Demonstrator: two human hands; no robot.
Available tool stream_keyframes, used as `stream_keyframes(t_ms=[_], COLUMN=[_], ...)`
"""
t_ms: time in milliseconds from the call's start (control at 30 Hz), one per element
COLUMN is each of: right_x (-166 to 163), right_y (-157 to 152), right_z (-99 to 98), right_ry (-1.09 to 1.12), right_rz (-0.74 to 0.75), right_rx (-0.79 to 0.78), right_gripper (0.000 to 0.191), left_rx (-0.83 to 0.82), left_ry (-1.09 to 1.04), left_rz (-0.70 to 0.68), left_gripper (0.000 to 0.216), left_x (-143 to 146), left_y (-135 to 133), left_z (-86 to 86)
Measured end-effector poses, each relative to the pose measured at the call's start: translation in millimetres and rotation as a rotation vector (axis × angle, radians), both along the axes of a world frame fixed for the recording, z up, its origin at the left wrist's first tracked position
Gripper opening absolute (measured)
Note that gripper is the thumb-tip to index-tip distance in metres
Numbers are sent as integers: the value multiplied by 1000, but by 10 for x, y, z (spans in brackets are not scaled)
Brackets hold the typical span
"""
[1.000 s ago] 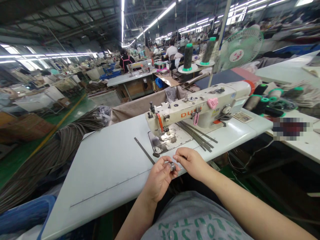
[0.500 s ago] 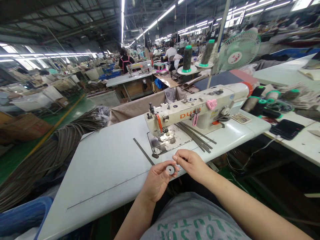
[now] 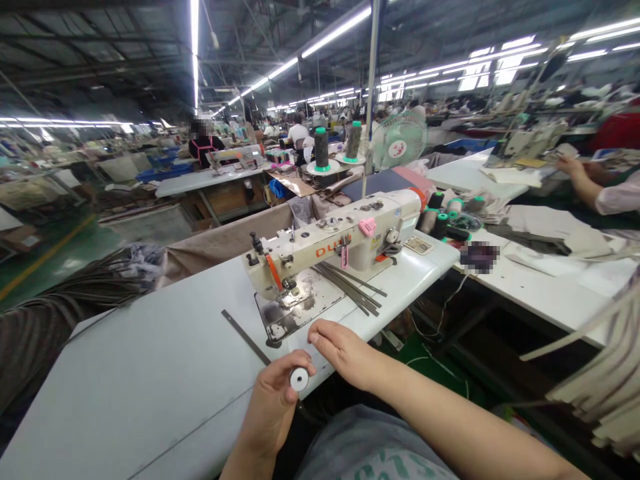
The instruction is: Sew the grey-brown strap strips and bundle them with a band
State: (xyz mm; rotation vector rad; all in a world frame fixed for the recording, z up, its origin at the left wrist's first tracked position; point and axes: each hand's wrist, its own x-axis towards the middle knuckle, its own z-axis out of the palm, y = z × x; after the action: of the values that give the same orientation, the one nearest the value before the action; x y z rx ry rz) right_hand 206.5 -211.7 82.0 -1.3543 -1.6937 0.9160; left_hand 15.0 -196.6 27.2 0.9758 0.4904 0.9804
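Bobbin (image 3: 299, 379) sits clamped between left hand's (image 3: 270, 403) thumb and fingers, at sewing table's (image 3: 160, 353) near edge. Right hand (image 3: 340, 350) is just beside, fingers curled together; can't tell if anything's inside. Dark strips (image 3: 350, 289) run from under sewing machine (image 3: 330, 237) toward near edge.

The disc (image 3: 299, 379) is whitish and dark-centred.

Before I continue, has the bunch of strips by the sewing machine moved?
No. Against the sewing machine, the bunch of strips lies in the same place; only the view has shifted.
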Motion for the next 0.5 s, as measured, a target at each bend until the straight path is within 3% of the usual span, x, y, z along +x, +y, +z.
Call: stream_keyframes(t_ms=[133,233,367,433,500], right_x=[-19,-44,41,178,360], right_y=[-43,-32,57,139,249], right_z=[-29,-68,-48,36,176], right_ry=[-3,15,63,49,-34], right_rz=[-11,-37,-80,-126,-198], right_rx=[-12,-56,-119,-82,52], right_gripper=[16,16,15,12,14], left_rx=[36,48,-55,-94,-86], left_ry=[15,-26,60,125,181], left_rz=[-36,-161,-347,-474,-552], left_gripper=[43,42,49,52,55], left_x=[-43,-94,-184,-231,-269], left_y=[-5,-31,-35,-17,1], left_z=[-26,-43,-156,-257,-352])
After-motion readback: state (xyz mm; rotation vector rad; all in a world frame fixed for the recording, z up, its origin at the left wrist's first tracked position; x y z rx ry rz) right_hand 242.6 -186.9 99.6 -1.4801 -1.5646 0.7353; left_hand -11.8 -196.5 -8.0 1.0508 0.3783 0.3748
